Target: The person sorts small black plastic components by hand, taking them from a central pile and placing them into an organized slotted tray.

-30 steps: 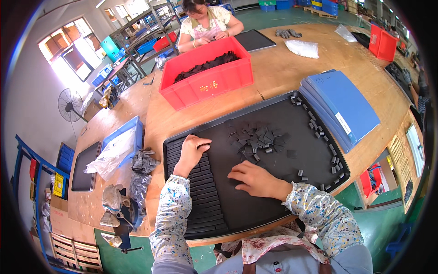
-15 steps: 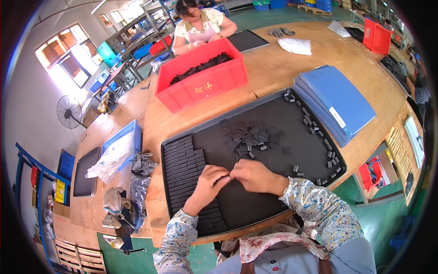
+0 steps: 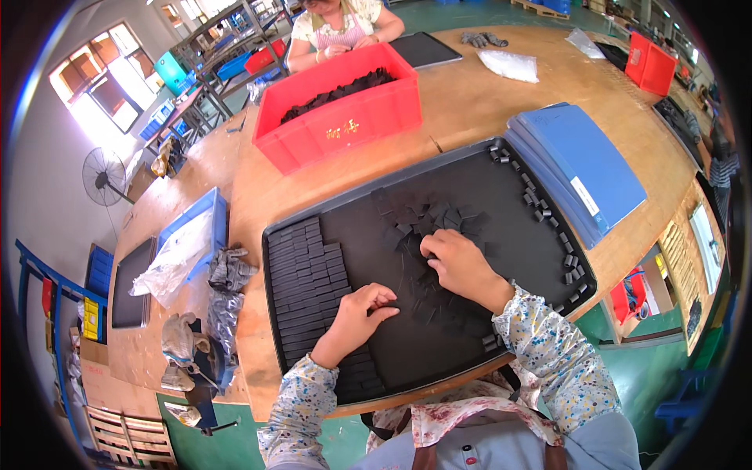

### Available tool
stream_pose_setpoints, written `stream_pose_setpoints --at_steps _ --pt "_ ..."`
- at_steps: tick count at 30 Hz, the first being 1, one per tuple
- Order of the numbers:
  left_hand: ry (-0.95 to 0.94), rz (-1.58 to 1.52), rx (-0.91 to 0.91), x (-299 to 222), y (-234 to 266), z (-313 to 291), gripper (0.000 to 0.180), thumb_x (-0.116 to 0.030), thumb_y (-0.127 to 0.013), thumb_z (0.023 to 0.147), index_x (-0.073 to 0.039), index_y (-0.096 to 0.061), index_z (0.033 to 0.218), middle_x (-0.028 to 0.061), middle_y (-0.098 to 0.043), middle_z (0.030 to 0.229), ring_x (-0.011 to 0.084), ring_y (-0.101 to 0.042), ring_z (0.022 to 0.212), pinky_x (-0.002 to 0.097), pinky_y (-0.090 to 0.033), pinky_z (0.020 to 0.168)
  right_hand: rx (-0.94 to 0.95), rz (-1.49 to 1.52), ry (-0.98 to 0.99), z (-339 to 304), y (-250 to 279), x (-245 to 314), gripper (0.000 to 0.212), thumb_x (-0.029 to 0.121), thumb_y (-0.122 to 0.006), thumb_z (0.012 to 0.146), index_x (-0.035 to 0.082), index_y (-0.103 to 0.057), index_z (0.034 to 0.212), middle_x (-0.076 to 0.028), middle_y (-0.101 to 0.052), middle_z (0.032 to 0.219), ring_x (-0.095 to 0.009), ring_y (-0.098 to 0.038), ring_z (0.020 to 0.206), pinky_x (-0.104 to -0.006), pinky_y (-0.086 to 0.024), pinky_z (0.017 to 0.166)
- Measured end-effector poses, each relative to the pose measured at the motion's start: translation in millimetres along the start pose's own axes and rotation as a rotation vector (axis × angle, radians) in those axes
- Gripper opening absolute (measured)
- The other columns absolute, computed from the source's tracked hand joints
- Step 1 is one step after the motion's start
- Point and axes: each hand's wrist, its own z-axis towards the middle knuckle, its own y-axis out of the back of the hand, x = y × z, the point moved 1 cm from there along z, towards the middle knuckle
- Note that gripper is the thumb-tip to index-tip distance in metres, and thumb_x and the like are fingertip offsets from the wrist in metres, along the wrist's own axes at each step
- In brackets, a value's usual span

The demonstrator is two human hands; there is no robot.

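Note:
A large black tray (image 3: 407,360) lies before me. My left hand (image 3: 362,319) hovers over its middle, its fingers curled toward the thumb; whatever might be between them is hidden. My right hand (image 3: 460,265) reaches into a loose pile of thin flat black pieces (image 3: 448,216), its fingers bent together over the near edge of the pile. Its fingertips hide what they touch. Left of my left hand, black blocks (image 3: 307,274) fill the tray's left side in tight rows. Small black cylindrical pieces (image 3: 540,205) line the tray's right side, and some sit near my right wrist.
Beyond the tray stands a red bin (image 3: 337,117) of black pieces, with a person (image 3: 341,31) working behind it. Blue folders or sheets (image 3: 580,168) are stacked at the right. To the left are a blue crate (image 3: 221,227), a clear plastic bag and grey gloves (image 3: 232,268).
My hands, fingertips together half a second ago, have parted. The right has gone up and right to the pile; the left stays close to its place. The view has shifted slightly.

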Motion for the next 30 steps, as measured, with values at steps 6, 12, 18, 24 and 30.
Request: stream_pose_setpoints --at_steps 6,12,18,24,30 --pt "0.159 -0.766 0.029 8 12 -2 0.013 0.003 -0.069 0.089 -0.001 -0.058 0.086 0.0103 -0.068 0.1 0.0122 -0.066 0.095 0.0256 -0.059 0.075 0.028 0.652 -0.059 4 0 25 0.018 -0.001 -0.074 0.083 0.005 -0.059 0.09 -0.004 -0.062 0.076 -0.012 -0.063 0.067 -0.0279 -0.048 0.06" --pt "0.223 -0.782 0.008 0 10 -2 0.013 0.004 -0.072 0.086 0.0 -0.06 0.087 0.0108 -0.067 0.104 0.0123 -0.066 0.091 0.026 -0.059 0.075 0.183 0.986 -0.134 -1 -10 37 0.013 0.004 -0.074 0.087 0.004 -0.063 0.095 -0.001 -0.067 0.087 -0.009 -0.065 0.079 -0.0253 -0.052 0.071" --pt "0.395 -0.656 0.18 12 7 -8 0.016 -0.005 -0.079 0.084 0.001 -0.068 0.094 0.0019 -0.066 0.079 0.0067 -0.063 0.066 0.0199 -0.051 0.06 0.248 1.264 -0.259 -2 -15 35 0.01 0.005 -0.071 0.092 0.002 -0.065 0.099 -0.002 -0.067 0.093 -0.009 -0.065 0.087 -0.0265 -0.053 0.08" --pt "0.357 -0.674 0.194 9 6 -10 0.017 -0.007 -0.078 0.086 0.002 -0.069 0.097 0.0012 -0.066 0.077 0.0064 -0.062 0.066 0.0202 -0.05 0.059 0.207 1.058 -0.058 -5 -17 40 0.012 0.0 -0.073 0.086 0.002 -0.066 0.095 -0.005 -0.067 0.095 -0.016 -0.066 0.087 -0.0282 -0.054 0.079" --pt "0.343 -0.736 0.215 2 12 -5 0.013 -0.004 -0.067 0.09 0.004 -0.07 0.1 0.0096 -0.072 0.09 0.0102 -0.064 0.072 0.024 -0.054 0.066 0.084 0.815 0.172 -4 -10 45 0.014 -0.005 -0.073 0.081 0.002 -0.067 0.091 -0.008 -0.065 0.1 -0.023 -0.066 0.088 -0.0308 -0.054 0.076"
